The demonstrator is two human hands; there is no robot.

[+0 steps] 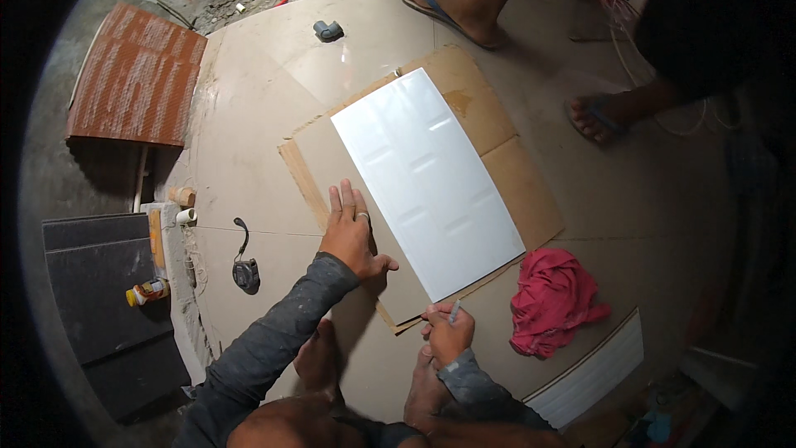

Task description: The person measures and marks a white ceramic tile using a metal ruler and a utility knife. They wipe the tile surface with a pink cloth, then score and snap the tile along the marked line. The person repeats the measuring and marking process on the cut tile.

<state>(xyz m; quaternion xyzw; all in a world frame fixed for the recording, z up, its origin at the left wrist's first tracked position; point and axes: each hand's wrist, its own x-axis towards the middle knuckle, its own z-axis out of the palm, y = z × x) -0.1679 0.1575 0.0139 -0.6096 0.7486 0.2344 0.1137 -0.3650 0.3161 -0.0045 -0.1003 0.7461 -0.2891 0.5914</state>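
From my end I see the left hand (351, 236), centre frame, fingers spread and thumb out, just left of the white panel (427, 187). Below the panel's bottom corner, lower centre, the right hand (450, 336) is closed around a slim tool (455, 310). Cardboard (518, 187) lies beneath the panel.

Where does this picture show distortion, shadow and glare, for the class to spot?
Head view: the right edge of the central white panel bows outward, and the frame corners fade to black; head view: a dark shadow falls beside the left hand; head view: faint pale glare marks the floor near the grey pipe fitting.
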